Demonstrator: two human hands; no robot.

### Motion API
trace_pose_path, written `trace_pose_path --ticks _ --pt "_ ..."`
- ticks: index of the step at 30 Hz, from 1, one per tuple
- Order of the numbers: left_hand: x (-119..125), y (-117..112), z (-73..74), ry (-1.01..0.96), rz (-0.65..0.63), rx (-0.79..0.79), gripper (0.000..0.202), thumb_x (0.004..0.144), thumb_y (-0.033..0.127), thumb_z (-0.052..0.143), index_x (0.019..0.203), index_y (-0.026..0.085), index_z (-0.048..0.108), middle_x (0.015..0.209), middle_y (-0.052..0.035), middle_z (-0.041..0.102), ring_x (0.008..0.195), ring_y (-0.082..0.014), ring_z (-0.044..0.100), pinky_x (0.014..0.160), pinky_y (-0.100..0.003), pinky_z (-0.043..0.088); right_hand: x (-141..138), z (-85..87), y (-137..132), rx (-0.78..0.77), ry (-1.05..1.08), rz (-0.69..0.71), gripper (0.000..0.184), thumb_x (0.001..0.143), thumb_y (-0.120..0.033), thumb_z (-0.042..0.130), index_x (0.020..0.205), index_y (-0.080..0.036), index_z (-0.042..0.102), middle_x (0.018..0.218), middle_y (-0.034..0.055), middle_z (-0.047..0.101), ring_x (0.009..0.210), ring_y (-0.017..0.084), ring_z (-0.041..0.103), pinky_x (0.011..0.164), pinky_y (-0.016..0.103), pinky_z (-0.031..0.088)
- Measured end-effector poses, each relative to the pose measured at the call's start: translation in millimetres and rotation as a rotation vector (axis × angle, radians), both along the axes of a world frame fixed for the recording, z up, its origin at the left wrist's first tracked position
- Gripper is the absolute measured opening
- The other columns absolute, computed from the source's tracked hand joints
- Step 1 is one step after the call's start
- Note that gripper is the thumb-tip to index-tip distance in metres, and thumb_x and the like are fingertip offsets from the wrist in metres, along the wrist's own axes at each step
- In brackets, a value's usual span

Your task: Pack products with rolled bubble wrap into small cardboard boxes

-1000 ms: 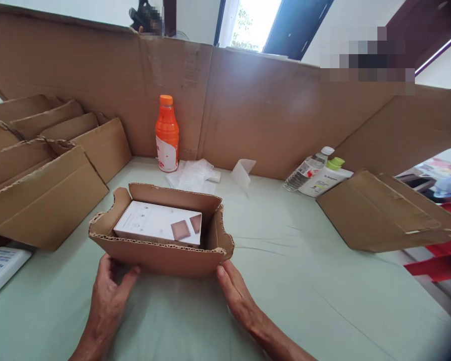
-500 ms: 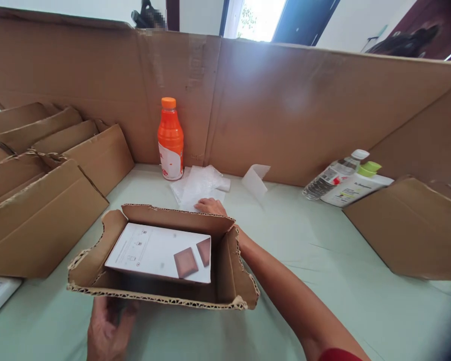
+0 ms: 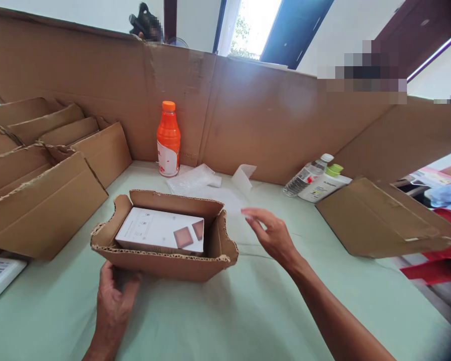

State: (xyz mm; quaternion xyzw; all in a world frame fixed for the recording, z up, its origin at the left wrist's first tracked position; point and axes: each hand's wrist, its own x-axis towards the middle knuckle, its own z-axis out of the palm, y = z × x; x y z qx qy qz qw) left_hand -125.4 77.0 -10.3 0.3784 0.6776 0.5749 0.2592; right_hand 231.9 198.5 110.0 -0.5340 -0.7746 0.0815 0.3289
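An open cardboard box (image 3: 173,264) with torn, ragged edges sits in front of me. Inside it lies a white carton (image 3: 150,225) printed with two brown squares. My left hand (image 3: 113,296) is at the box's lower left front corner, fingers and thumb curved round it; the fingertips are partly hidden. To the right of the box, my right hand (image 3: 272,233) hovers over the table, fingertips together at the edge of a thin, pale translucent sheet (image 3: 227,200), which is blurred. Behind the box lies crumpled bubble wrap (image 3: 191,179).
An orange bottle (image 3: 169,140) stands against the tall cardboard wall (image 3: 255,115). Divided cardboard boxes (image 3: 52,200) are at left, beside a white object (image 3: 2,278). At right, a clear bottle (image 3: 304,178) and a white green-capped bottle (image 3: 325,185) lean near another box (image 3: 376,220).
My right hand has moved right and toward me from behind the box, drawing the pale sheet along. My left hand stays at the box's corner. The view has shifted right.
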Motion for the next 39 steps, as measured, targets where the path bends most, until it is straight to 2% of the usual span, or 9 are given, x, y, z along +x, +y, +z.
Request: trace_pose_path --ticks 4,6,10,13,17,21,27,33,39 --pt "9 -24 18.6 0.395 0.134 0.321 0.082 0.073 0.034 0.078 0.145 0.013 0.045 0.141 -0.0185 0.052 0.132 -0.0358 0.05 0.115 -0.059 0.036 21 -29.4 -104 -0.284 -0.054 0.121 0.025 0.098 -0.032 0.054 0.108 -0.028 0.077 0.107 0.0038 0.079 0.099 0.023 0.072 0.088 0.038 0.055" --pt "29 -49 35.1 0.496 0.079 0.502 0.077 0.074 0.022 0.076 0.144 0.014 0.047 0.138 -0.0161 0.055 0.131 -0.0328 0.052 0.115 -0.055 0.037 18 -41.1 -140 -0.445 -0.024 0.168 0.025 0.099 -0.033 0.054 0.108 -0.028 0.077 0.103 0.0034 0.079 0.095 0.022 0.071 0.085 0.035 0.055" --pt "81 -98 57.1 0.587 -0.47 0.559 0.048 0.081 0.004 0.059 0.126 0.017 0.059 0.122 -0.011 0.063 0.125 -0.028 0.056 0.108 -0.048 0.046 2 -55.4 -172 -0.656 0.162 0.183 0.027 0.099 -0.037 0.052 0.098 -0.022 0.075 0.093 0.0033 0.077 0.084 0.019 0.069 0.076 0.03 0.052" --pt "112 -105 53.2 0.662 -0.764 0.55 0.038 0.081 -0.001 0.054 0.114 0.016 0.062 0.12 -0.0122 0.065 0.127 -0.0293 0.054 0.108 -0.049 0.045 -7 -64.6 -171 -0.71 0.292 0.101 0.028 0.096 -0.035 0.051 0.085 -0.019 0.069 0.075 0.0014 0.07 0.069 0.017 0.063 0.063 0.027 0.047" --pt "134 -81 39.3 0.796 -0.932 0.387 0.043 0.08 0.003 0.054 0.121 0.016 0.061 0.125 -0.0137 0.066 0.12 -0.0301 0.056 0.104 -0.051 0.047 -9 -73.0 -168 -0.574 0.248 0.008 0.02 0.091 -0.031 0.055 0.098 -0.019 0.069 0.085 0.0034 0.074 0.073 0.019 0.066 0.067 0.03 0.051" --pt "144 -59 31.2 0.818 -1.046 0.195 0.043 0.078 0.002 0.053 0.117 0.017 0.061 0.116 -0.0112 0.068 0.107 -0.0281 0.059 0.096 -0.048 0.052 -4 -74.2 -186 -0.066 -0.001 -0.101 0.028 0.093 -0.028 0.057 0.119 -0.023 0.067 0.118 0.0127 0.071 0.099 0.027 0.069 0.085 0.042 0.053" --pt "141 -55 25.5 0.852 -0.905 0.213 0.042 0.078 -0.002 0.05 0.112 0.018 0.065 0.128 -0.0135 0.064 0.121 -0.0307 0.053 0.1 -0.049 0.048 -9 -77.6 -195 0.003 -0.226 0.134 0.023 0.096 -0.021 0.054 0.113 -0.021 0.069 0.107 0.0108 0.076 0.092 0.027 0.069 0.079 0.043 0.052" --pt "125 -57 38.2 0.756 -0.985 0.12 0.028 0.092 0.009 0.048 0.109 0.02 0.068 0.093 -0.0071 0.073 0.086 -0.0245 0.063 0.076 -0.04 0.05 -9 -74.8 -196 -0.283 0.014 0.14 0.021 0.101 -0.023 0.051 0.111 -0.024 0.069 0.099 0.0038 0.079 0.085 0.02 0.073 0.077 0.033 0.055" --pt "131 -46 31.0 0.808 -0.837 0.037 0.031 0.091 0.014 0.051 0.118 0.018 0.065 0.1 -0.0097 0.071 0.09 -0.0253 0.066 0.08 -0.039 0.053 -15 -68.8 -210 0.013 -0.16 0.04 0.023 0.096 -0.029 0.059 0.117 -0.022 0.067 0.117 0.0131 0.072 0.103 0.028 0.066 0.084 0.042 0.052"
